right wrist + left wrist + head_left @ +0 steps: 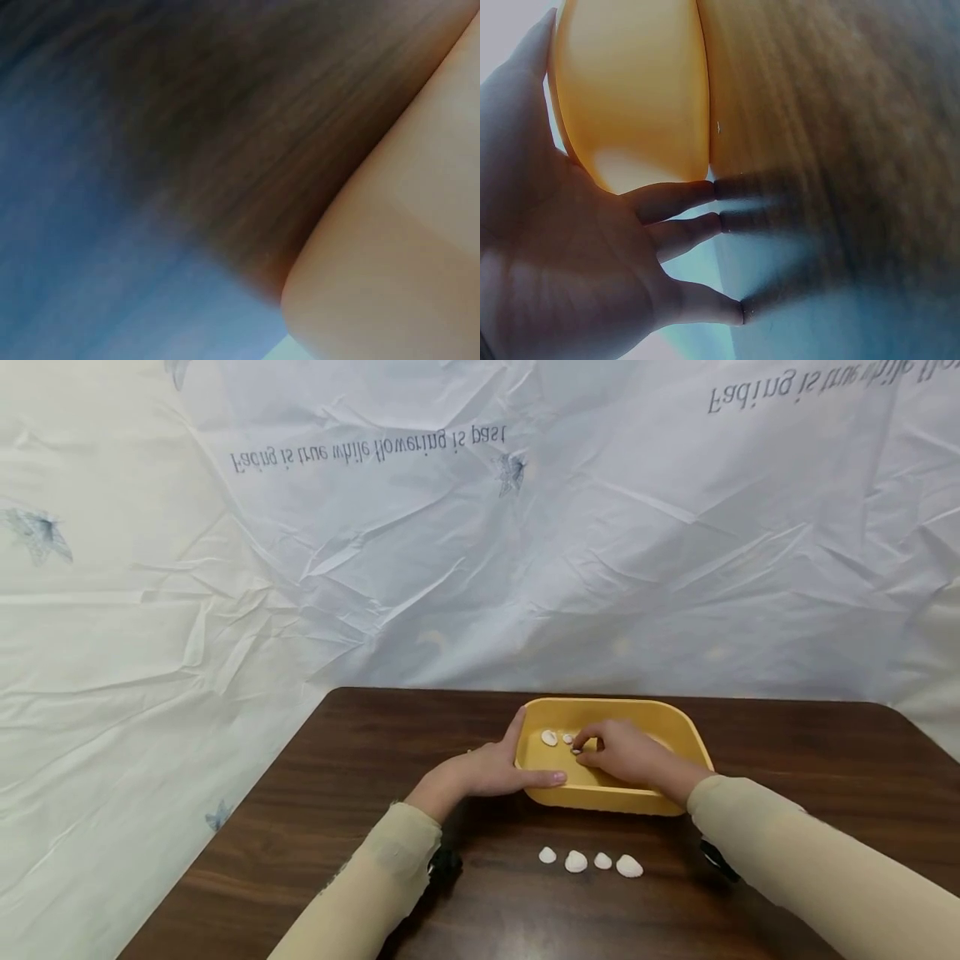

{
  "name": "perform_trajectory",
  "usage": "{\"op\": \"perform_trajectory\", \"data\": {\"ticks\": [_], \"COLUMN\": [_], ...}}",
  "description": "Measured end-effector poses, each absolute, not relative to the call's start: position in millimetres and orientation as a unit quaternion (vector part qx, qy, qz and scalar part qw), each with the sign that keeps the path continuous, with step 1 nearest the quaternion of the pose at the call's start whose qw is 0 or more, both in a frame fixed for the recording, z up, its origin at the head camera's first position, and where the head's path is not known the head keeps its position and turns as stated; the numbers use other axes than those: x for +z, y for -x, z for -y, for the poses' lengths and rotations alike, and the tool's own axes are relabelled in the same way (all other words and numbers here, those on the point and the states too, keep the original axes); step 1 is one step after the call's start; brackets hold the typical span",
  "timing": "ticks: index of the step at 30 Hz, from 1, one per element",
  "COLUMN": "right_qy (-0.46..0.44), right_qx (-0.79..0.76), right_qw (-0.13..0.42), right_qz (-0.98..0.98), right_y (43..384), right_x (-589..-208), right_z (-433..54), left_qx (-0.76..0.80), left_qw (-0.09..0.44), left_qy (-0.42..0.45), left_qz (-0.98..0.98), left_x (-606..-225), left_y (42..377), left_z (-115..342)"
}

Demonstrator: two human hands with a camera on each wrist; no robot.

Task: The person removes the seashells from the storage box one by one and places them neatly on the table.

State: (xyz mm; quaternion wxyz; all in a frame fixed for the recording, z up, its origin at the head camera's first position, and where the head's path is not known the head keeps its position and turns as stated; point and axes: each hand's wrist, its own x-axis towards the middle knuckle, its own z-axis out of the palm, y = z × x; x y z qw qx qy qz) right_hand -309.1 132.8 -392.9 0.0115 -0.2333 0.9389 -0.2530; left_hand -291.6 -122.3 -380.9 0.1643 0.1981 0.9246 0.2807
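A yellow basin stands on the table. My left hand is spread against its left end, the thumb lying over the near rim; in the left wrist view the straight fingers reach down to the tabletop. Inside the basin, my right hand pinches a small seashell between thumb and fingertips, low over the floor. Two white seashells lie beside it: a larger one and a smaller one. The right wrist view shows the basin's outer wall but not the hand.
A row of several white seashells lies on the dark wooden table, nearer than the basin. Behind the table hangs a wrinkled pale sheet with printed text and stars. The table's far edge runs just beyond the basin.
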Motion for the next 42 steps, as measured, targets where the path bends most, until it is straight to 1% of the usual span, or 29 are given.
{"op": "perform_trajectory", "data": {"ticks": [6,13,16,21,27,34,42], "right_qy": [0.209,0.161,0.147,0.159,0.182,0.2,0.232], "right_qx": [-0.266,-0.289,-0.306,-0.316,-0.291,-0.264,-0.238], "right_qw": [0.011,0.039,0.034,0.023,0.012,0.021,0.019], "right_qz": [-0.941,-0.943,-0.94,-0.935,-0.939,-0.943,-0.943], "right_y": [309.5,309.4,309.7,308.7,307.2,309.4,310.3], "right_x": [-389.3,-390.8,-391.6,-393.2,-393.3,-390.9,-390.4], "right_z": [-134.7,-137.5,-138.3,-139.1,-138.7,-136.2,-132.8], "left_qx": [0.279,0.278,0.283,0.292,0.281,0.281,0.281], "left_qw": [0.158,0.16,0.159,0.164,0.161,0.159,0.159], "left_qy": [-0.199,-0.201,-0.202,-0.207,-0.203,-0.205,-0.2], "left_qz": [-0.926,-0.926,-0.924,-0.919,-0.924,-0.924,-0.925], "left_x": [-378.3,-378.5,-379.0,-380.2,-380.8,-381.2,-381.6], "left_y": [292.3,292.4,293.1,293.5,293.0,293.8,293.2], "left_z": [120.1,118.4,118.3,118.2,117.0,119.4,121.5]}}
